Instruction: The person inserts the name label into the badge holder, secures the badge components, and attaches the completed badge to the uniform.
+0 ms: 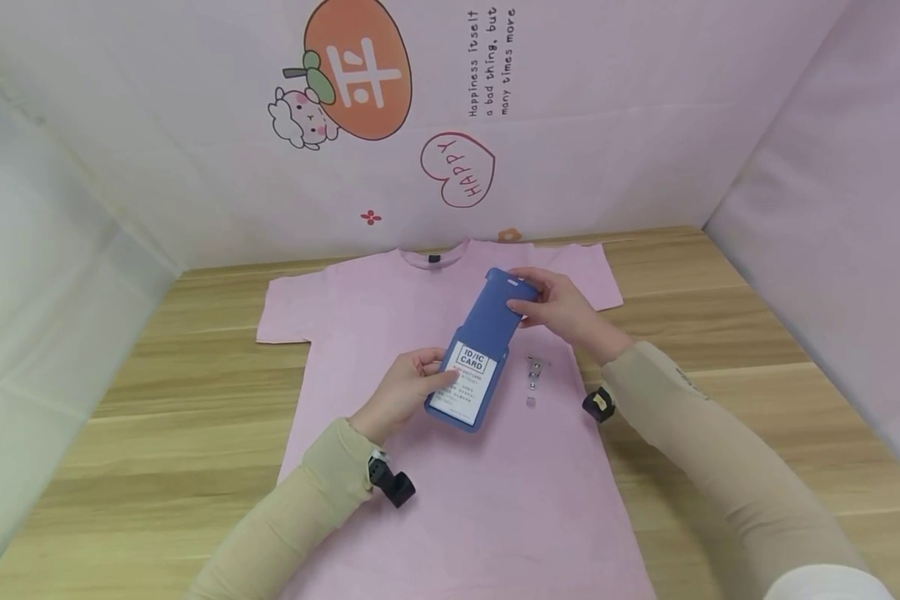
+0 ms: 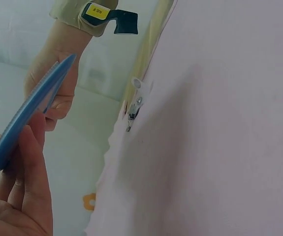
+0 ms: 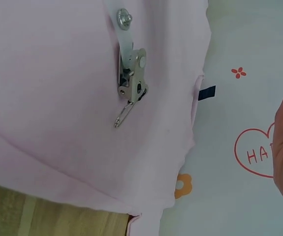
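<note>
A blue card holder (image 1: 487, 333) with a white ID/IC card (image 1: 465, 379) in its lower half hangs tilted above a pink T-shirt (image 1: 390, 308) spread on the table. My left hand (image 1: 408, 387) pinches the holder's lower end, thumb on the card. My right hand (image 1: 555, 304) pinches its upper end. Edge-on in the left wrist view, the holder (image 2: 30, 110) sits between my left fingers (image 2: 30, 187) and the right hand (image 2: 57, 83). A metal badge clip (image 1: 534, 371) lies on the shirt just right of the holder, also seen as the clip (image 3: 131, 73) and the clip (image 2: 134, 105).
The wooden table (image 1: 720, 333) runs out on both sides of the shirt. Pale fabric walls with cartoon prints (image 1: 356, 71) close in the back and sides. Black wrist cameras (image 1: 393, 483) sit on both sleeves.
</note>
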